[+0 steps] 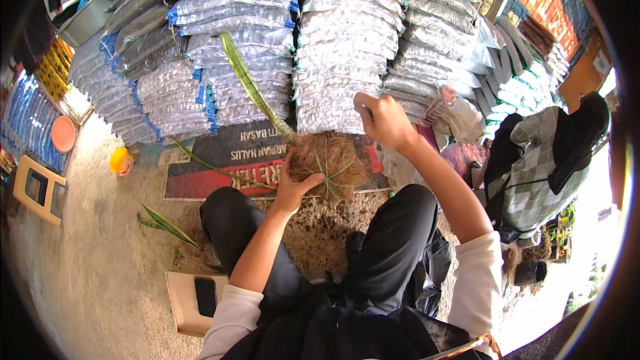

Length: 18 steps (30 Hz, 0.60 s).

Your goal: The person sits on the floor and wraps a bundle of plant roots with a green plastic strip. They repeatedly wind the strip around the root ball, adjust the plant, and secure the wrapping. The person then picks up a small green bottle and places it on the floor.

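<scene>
A ball of brown coconut fibre (345, 152) is in the grip of my left hand (294, 185), with the thumb across its near side. Thin green blades of a small spiky plant (327, 176) spread over the ball. From behind its upper left rises a long mottled snake plant leaf (250, 85). A narrower leaf (220, 170) slants away to the left. My right hand (385, 116) is raised to the upper right, apart from the ball. Its fingers are curled, and whether something thin lies between them cannot be made out.
Plastic sacks (345, 50) are stacked high ahead. A printed sign board (200, 180) lies beneath the ball. At left are a plastic stool (37, 190), a yellow cup (120, 161), loose leaves (167, 225) and a phone (205, 296) on a box (185, 305). Another person (545, 170) is at right.
</scene>
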Motion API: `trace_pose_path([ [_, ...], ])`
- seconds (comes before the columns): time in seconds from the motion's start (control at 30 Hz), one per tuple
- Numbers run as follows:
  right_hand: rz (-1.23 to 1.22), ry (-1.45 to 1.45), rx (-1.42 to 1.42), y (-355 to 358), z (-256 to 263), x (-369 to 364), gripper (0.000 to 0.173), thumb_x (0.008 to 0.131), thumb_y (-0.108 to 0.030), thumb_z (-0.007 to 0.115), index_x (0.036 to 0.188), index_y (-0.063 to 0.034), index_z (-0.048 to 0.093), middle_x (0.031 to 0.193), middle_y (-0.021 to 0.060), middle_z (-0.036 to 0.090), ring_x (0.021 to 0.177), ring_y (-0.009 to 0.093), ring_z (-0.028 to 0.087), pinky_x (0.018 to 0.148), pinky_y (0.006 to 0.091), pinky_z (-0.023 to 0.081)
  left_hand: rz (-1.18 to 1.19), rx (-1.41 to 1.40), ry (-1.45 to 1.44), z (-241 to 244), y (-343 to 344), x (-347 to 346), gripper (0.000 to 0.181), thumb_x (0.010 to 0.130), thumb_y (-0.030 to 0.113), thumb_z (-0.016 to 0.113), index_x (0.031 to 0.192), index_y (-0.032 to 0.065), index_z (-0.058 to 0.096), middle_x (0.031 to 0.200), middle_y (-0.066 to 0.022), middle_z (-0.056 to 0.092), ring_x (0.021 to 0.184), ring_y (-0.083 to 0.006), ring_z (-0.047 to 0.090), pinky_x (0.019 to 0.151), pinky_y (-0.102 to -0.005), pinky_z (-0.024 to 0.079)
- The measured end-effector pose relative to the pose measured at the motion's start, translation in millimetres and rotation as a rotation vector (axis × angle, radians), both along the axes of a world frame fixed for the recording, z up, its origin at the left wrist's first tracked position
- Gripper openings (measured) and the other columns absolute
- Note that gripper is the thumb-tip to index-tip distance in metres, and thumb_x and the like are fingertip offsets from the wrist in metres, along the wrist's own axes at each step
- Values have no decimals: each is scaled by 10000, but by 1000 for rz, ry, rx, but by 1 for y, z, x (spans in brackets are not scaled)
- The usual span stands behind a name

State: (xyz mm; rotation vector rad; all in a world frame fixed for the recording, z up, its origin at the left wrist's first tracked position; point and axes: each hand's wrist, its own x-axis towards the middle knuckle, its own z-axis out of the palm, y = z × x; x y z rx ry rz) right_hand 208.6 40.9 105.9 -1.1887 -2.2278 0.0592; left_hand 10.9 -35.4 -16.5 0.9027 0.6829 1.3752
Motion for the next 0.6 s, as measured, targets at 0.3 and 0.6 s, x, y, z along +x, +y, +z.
trace_pose_path([
  [0.3,-48,442,-508,-16,-68,-9,57,776,-9,525,826,1,549,619,67,545,566,89,485,538,244,398,32,-292,-194,-12,5,-3,795,670,156,753,1294,50,273,1122,-108,496,817,-129,541,634,-246,465],
  [0.6,164,1276,-695,-40,-169,-48,258,808,5,508,1064,28,533,977,60,595,849,144,569,739,282,471,210,-418,-339,-29,14,1,441,736,247,693,1075,36,503,879,-43,584,342,-22,373,268,-186,273],
])
